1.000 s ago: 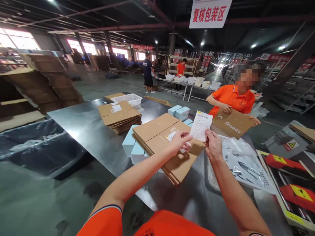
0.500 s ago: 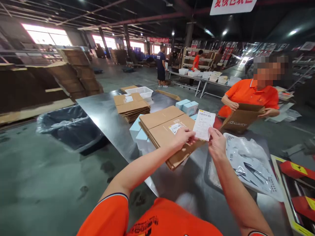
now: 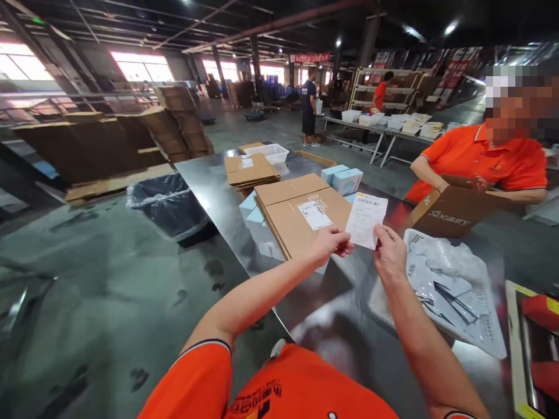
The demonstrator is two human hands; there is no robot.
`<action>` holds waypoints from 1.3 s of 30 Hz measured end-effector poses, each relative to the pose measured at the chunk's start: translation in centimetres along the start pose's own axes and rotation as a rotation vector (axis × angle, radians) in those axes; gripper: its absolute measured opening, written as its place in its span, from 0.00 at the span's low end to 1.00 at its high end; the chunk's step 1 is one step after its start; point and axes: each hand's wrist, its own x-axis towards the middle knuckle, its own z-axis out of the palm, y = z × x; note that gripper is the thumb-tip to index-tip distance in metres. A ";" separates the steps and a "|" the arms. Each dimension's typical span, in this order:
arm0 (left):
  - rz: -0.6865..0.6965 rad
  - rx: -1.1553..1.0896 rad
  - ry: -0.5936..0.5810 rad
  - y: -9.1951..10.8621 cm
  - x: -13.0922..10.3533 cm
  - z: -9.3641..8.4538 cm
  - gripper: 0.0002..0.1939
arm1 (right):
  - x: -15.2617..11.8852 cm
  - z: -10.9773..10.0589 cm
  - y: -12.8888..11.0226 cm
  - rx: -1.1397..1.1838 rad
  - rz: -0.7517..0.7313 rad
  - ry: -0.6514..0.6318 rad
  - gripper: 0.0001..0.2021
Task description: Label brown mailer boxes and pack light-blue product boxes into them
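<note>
Between both hands I hold up a printed white paper slip (image 3: 365, 220). My left hand (image 3: 328, 243) pinches its lower left corner, and my right hand (image 3: 390, 249) grips its lower right edge. Just behind and left of the slip lies a stack of flat brown cartons (image 3: 292, 209), the top one bearing a white label (image 3: 314, 216). Light blue boxes (image 3: 261, 233) sit beside and partly under this stack, with more blue boxes (image 3: 348, 181) behind it. To the right of my right hand, a white basket (image 3: 489, 326) holds clear plastic packets.
The metal table (image 3: 213, 215) also carries a smaller carton stack (image 3: 250, 170) and a white crate (image 3: 276, 154). Across it, a person in orange handles an open brown box (image 3: 449, 215). A lined bin (image 3: 168, 209) stands left; a red and yellow device (image 3: 539, 314) is far right.
The view has turned left, so the surroundings sit further right. The slip stays between my hands. The person across has reached one hand into the brown box.
</note>
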 end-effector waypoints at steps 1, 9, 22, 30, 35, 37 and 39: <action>0.009 0.004 0.008 -0.1 -0.3 0.0 0.09 | -0.2 0.0 0.1 0.010 0.010 -0.010 0.15; 0.102 -0.001 -0.031 -1.0 -2.4 -0.6 0.08 | -1.8 0.7 1.1 0.011 0.026 -0.094 0.19; 0.169 -0.086 0.072 0.6 -4.8 -10.7 0.08 | -1.0 12.5 -0.1 -0.192 0.058 -0.469 0.18; 0.198 -0.073 0.166 6.0 -5.8 -26.7 0.06 | -1.5 29.8 5.6 -0.263 0.123 -0.638 0.23; 0.185 -0.042 0.224 9.1 -6.2 -37.7 0.07 | -2.1 40.2 9.5 -0.367 0.099 -0.687 0.22; 0.169 -0.041 0.247 9.8 -5.8 -41.4 0.07 | -2.2 43.6 10.9 -0.432 0.093 -0.712 0.21; 0.148 -0.045 0.258 10.3 -4.8 -44.7 0.06 | -1.9 46.7 12.2 -0.498 0.090 -0.747 0.19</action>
